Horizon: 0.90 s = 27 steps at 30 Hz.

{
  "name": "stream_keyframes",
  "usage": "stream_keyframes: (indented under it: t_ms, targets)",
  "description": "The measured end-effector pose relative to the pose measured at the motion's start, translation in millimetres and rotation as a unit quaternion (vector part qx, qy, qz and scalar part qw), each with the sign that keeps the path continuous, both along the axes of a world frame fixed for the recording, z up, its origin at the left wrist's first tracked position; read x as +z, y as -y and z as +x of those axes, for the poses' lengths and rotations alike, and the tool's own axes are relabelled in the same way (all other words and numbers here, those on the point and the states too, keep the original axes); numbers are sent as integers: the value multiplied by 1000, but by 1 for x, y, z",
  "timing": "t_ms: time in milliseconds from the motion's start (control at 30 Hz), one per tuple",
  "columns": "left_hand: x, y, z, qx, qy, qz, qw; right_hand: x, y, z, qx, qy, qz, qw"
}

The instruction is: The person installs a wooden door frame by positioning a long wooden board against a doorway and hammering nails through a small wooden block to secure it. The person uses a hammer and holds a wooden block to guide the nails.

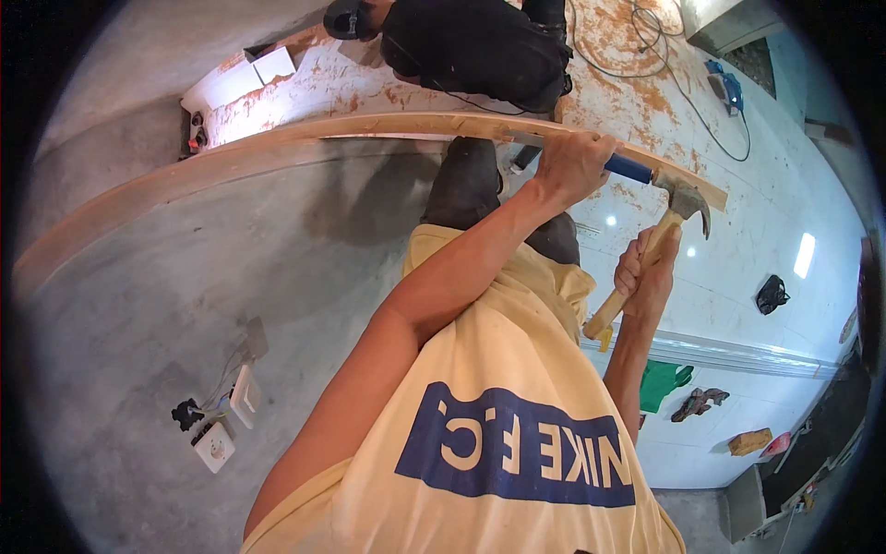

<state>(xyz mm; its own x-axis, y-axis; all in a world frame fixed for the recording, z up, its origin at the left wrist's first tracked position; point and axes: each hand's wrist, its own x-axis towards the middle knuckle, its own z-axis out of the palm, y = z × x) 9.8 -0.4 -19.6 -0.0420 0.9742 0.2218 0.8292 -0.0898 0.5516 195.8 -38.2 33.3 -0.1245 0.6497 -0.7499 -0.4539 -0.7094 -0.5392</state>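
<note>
My left hand (pixel 570 168) is wrapped round a chisel with a blue handle (pixel 629 168). Its flat metal blade points left and lies along a long, light-brown wooden board (pixel 397 124). In my right hand (pixel 646 270) I grip the pale wooden handle of a claw hammer (pixel 685 198). The hammer's head is right at the butt end of the chisel handle; whether they touch I cannot tell. The board curves across the view from far left to the right, its right end just beyond the hammer head. Part of the chisel is hidden under my left fingers.
A person in black (pixel 475 51) is close beyond the board. Wood dust covers the white floor (pixel 628 102) there. A corded blue power tool (pixel 726 90), a black plastic bag (pixel 772 294), metal strips (pixel 738 355) and a green cloth (pixel 663 383) are at right. Wall sockets (pixel 215 447) hang at lower left.
</note>
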Motion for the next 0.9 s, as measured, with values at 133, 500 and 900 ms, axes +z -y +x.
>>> stream_keyframes:
  t_ms: [133,500,900]
  targets:
    - [1,3,0,5,-5,-3,1000,-4,2,8,69,2,28,997]
    - [43,0,-58,171,162,97,967,8,-13,51,-36,-43,81,995]
    - [63,63,-134,133,-17,-54,989,5,-11,52,-59,3,47,997]
